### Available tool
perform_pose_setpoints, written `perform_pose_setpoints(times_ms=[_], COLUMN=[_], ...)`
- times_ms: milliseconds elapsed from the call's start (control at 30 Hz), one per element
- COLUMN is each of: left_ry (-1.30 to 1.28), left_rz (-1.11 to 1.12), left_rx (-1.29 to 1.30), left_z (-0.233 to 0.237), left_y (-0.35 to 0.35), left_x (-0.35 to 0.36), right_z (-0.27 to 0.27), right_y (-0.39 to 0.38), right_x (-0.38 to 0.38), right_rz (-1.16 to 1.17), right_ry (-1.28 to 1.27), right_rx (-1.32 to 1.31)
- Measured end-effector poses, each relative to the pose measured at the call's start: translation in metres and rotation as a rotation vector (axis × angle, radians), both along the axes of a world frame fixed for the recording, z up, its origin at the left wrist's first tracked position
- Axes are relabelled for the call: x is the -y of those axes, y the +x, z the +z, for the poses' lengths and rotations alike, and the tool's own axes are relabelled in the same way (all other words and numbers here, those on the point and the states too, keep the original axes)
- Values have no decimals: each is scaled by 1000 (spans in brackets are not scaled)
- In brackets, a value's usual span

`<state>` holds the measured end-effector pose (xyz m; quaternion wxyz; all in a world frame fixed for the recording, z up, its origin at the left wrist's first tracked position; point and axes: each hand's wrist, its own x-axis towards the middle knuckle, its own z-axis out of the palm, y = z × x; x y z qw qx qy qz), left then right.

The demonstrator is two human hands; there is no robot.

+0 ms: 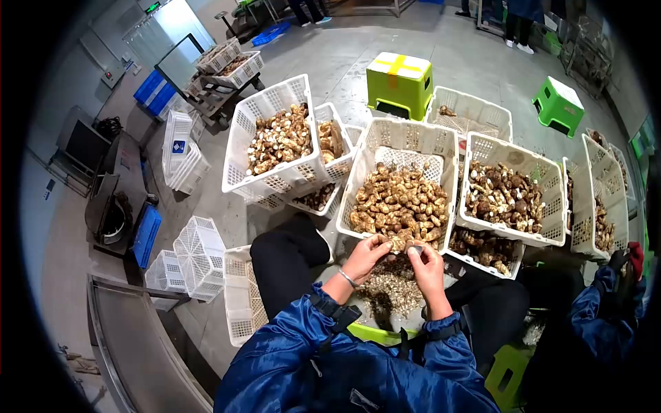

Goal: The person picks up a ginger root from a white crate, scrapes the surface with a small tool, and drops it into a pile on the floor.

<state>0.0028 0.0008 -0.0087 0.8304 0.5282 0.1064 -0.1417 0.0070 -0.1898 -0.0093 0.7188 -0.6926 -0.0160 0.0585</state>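
Observation:
My left hand (365,260) and my right hand (428,268) come together over my lap, fingers pinched round a small brown and white mushroom (398,244). My fingers hide part of it. Just beyond them stands a white plastic crate (413,132) holding a heap of brown-capped mushrooms (403,199). Below my hands, pale and dark trimmings (392,289) lie in a container with a green rim (377,335).
A crate of mushrooms stands left (241,148), another right (509,237). Beyond are a lime-green stool (413,93) and a green stool (561,110). Stacked white crates (200,251) sit at left. A co-worker's blue sleeve (599,316) is close on my right.

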Motion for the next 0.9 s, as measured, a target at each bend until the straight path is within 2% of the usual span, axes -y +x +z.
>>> perform_pose_setpoints(times_ms=[167,333,467,567,600,633,700,800,833,867,900], left_ry=[108,163,394,189,94,47,-46,89,151,170,85], left_rz=[70,-16,-48,-86,-66,-59,-48,-47,-55,-52,-50], left_rx=[77,49,198,21,-1,-16,-45,6,28,11,-38], left_z=[15,7,2,26,14,12,11,6,4,3,9], left_y=[-1,-1,0,-1,0,0,0,1,2,0,0], left_x=[8,8,7,8,6,7,7,8,8,7,7], right_z=[-3,6,5,19,6,0,-3,2,14,13,9], right_y=[0,-2,0,2,5,8,8,5,0,1,2], right_x=[-1,-2,0,5,14,13,16,5,8,9,11], right_rz=[-13,29,4,19,59,36,67,9,63,52,41], right_ry=[-37,-132,-190,-71,-145,-34,-1,-86,-201,-191,-181], right_rx=[84,132,229,50,-2,49,-26,284,253,239,223])
